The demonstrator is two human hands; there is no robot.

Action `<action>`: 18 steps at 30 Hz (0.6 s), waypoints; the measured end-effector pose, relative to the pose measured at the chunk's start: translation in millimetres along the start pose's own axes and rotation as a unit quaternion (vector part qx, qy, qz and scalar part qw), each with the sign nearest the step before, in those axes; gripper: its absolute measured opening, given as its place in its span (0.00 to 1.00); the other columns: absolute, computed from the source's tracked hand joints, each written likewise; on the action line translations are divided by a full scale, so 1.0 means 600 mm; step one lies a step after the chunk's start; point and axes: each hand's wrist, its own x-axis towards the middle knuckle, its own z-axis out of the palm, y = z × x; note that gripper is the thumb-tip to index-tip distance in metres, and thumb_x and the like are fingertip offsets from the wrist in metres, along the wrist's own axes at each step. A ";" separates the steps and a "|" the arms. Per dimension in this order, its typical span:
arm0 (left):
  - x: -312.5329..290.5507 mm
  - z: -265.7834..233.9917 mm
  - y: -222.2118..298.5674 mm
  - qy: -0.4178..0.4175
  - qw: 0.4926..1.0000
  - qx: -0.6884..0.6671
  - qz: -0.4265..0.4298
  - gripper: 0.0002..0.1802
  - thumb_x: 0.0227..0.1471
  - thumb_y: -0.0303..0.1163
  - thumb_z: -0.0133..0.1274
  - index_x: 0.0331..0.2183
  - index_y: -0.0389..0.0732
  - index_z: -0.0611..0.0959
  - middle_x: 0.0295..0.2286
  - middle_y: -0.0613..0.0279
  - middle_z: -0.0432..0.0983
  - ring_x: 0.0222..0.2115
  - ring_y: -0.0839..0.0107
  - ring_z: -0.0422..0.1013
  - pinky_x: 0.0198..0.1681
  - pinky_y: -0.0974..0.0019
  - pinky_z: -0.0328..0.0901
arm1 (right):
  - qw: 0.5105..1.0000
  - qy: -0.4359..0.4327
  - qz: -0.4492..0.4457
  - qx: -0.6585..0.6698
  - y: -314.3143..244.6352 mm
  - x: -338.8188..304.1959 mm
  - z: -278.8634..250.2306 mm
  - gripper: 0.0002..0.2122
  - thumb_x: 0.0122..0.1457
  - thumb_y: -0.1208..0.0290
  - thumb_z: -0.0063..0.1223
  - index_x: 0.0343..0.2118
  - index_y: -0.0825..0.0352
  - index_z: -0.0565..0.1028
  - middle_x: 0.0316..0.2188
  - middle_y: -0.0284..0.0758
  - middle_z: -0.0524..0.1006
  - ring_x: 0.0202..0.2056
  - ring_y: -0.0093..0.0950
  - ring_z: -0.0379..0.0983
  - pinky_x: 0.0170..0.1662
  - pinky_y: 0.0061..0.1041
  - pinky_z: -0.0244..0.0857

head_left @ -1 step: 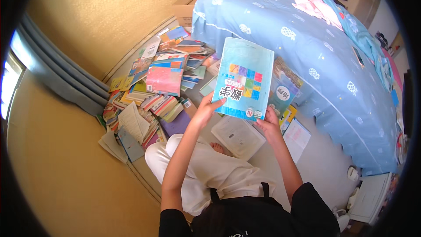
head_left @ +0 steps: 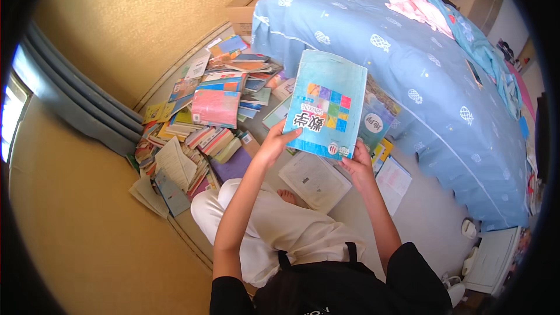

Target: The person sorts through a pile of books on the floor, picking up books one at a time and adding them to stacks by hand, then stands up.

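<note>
Upside down to me, a light blue textbook point(head_left: 328, 96) with a grid of coloured squares on its cover is held up over the floor. My left hand point(head_left: 278, 142) grips its lower left edge, thumb lying on the cover. At the lower right corner my right hand point(head_left: 357, 162) is closed on the same book. Beneath it on the floor lies a pale, whitish book point(head_left: 315, 179). Behind its right edge, a partly covered book with a landscape cover point(head_left: 379, 118) lies close to the bed.
A large heap of books point(head_left: 216, 107) spreads over the floor at the left, by the wall and grey-blue curtain point(head_left: 87, 90). The bed point(head_left: 434, 102) with a blue cover fills the right. A cardboard box point(head_left: 242, 11) stands at the back. White shoes point(head_left: 468, 228) lie at lower right.
The whole view has shifted very slightly. Both hands keep the same hold on the textbook.
</note>
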 end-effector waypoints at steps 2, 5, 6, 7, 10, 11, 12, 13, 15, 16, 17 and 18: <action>0.036 0.029 0.008 -0.037 0.999 0.031 -0.018 0.19 0.49 0.29 0.50 0.45 0.35 0.71 0.40 0.61 0.71 0.41 0.74 0.65 0.46 0.70 0.58 | 0.998 0.044 -0.018 0.029 -0.011 -0.008 -0.019 0.28 0.48 0.86 0.46 0.53 0.65 0.55 0.46 0.30 0.67 0.43 0.21 0.67 0.40 0.21 0.65; 0.071 0.074 0.024 -0.064 0.991 0.106 -0.058 0.23 0.47 0.35 0.52 0.46 0.39 0.71 0.41 0.62 0.71 0.43 0.72 0.64 0.45 0.61 0.56 | 0.994 0.085 -0.038 0.048 -0.007 -0.016 -0.051 0.28 0.48 0.86 0.45 0.54 0.65 0.54 0.46 0.31 0.66 0.43 0.22 0.66 0.41 0.21 0.65; 0.082 0.081 0.025 -0.078 0.987 0.117 -0.074 0.25 0.46 0.38 0.53 0.47 0.41 0.70 0.41 0.62 0.70 0.44 0.70 0.63 0.46 0.56 0.54 | 0.994 0.089 -0.038 0.048 -0.002 -0.017 -0.058 0.28 0.48 0.86 0.45 0.54 0.65 0.54 0.46 0.31 0.66 0.43 0.22 0.66 0.41 0.21 0.65; 0.094 0.088 0.021 -0.081 0.987 0.116 -0.076 0.25 0.46 0.38 0.53 0.47 0.41 0.70 0.41 0.62 0.70 0.44 0.70 0.63 0.46 0.56 0.54 | 0.990 0.116 -0.047 0.060 0.004 -0.017 -0.064 0.28 0.49 0.86 0.45 0.54 0.65 0.54 0.46 0.31 0.66 0.43 0.22 0.66 0.42 0.21 0.65; 0.132 0.102 -0.003 -0.077 0.982 0.138 -0.106 0.25 0.47 0.37 0.53 0.47 0.39 0.70 0.40 0.61 0.70 0.43 0.70 0.64 0.45 0.60 0.57 | 0.983 0.159 -0.058 0.078 0.014 -0.016 -0.079 0.27 0.49 0.86 0.45 0.54 0.65 0.54 0.46 0.31 0.66 0.43 0.22 0.66 0.42 0.21 0.65; 0.146 0.100 -0.016 -0.088 0.981 0.129 -0.115 0.25 0.47 0.36 0.53 0.47 0.37 0.70 0.40 0.60 0.71 0.42 0.70 0.65 0.44 0.62 0.58 | 0.980 0.171 -0.061 0.082 0.016 -0.015 -0.084 0.27 0.49 0.86 0.45 0.53 0.65 0.55 0.46 0.31 0.66 0.43 0.22 0.66 0.42 0.21 0.65; 0.158 0.102 -0.026 -0.102 0.980 0.120 -0.125 0.25 0.47 0.35 0.53 0.47 0.35 0.69 0.40 0.59 0.71 0.41 0.70 0.66 0.43 0.64 0.60 | 0.979 0.176 -0.061 0.084 0.021 -0.014 -0.091 0.27 0.49 0.86 0.45 0.53 0.65 0.55 0.46 0.31 0.66 0.43 0.22 0.66 0.42 0.21 0.65; 0.169 0.104 -0.037 -0.105 0.979 0.121 -0.129 0.25 0.47 0.35 0.53 0.47 0.35 0.69 0.40 0.59 0.71 0.41 0.70 0.66 0.43 0.64 0.60 | 0.977 0.183 -0.064 0.090 0.027 -0.012 -0.099 0.27 0.49 0.86 0.45 0.53 0.65 0.55 0.46 0.30 0.66 0.43 0.22 0.66 0.41 0.21 0.66; 0.189 0.106 -0.056 -0.094 0.976 0.142 -0.137 0.25 0.47 0.33 0.52 0.46 0.32 0.69 0.40 0.56 0.71 0.38 0.70 0.69 0.39 0.68 0.65 | 0.974 0.193 -0.067 0.097 0.036 -0.006 -0.111 0.26 0.49 0.86 0.45 0.53 0.65 0.55 0.46 0.30 0.66 0.43 0.22 0.66 0.41 0.21 0.66; 0.199 0.102 -0.064 -0.095 0.975 0.142 -0.139 0.25 0.47 0.33 0.52 0.46 0.32 0.69 0.40 0.56 0.71 0.38 0.70 0.69 0.39 0.68 0.65 | 0.972 0.200 -0.058 0.106 0.038 -0.003 -0.114 0.26 0.49 0.86 0.45 0.53 0.65 0.55 0.46 0.30 0.66 0.43 0.22 0.67 0.41 0.21 0.66; 0.210 0.097 -0.071 -0.103 0.972 0.162 -0.134 0.25 0.47 0.34 0.52 0.46 0.31 0.69 0.39 0.56 0.71 0.38 0.69 0.69 0.37 0.67 0.66 | 0.970 0.207 -0.049 0.114 0.040 0.000 -0.117 0.26 0.49 0.85 0.45 0.53 0.65 0.56 0.45 0.30 0.66 0.42 0.21 0.67 0.41 0.21 0.66; 0.217 0.096 -0.075 -0.112 0.968 0.181 -0.130 0.26 0.47 0.34 0.52 0.46 0.31 0.69 0.39 0.55 0.71 0.37 0.69 0.70 0.36 0.67 0.67 | 0.970 0.210 -0.048 0.116 0.042 0.002 -0.118 0.26 0.49 0.85 0.45 0.53 0.65 0.56 0.45 0.30 0.66 0.42 0.21 0.67 0.41 0.21 0.66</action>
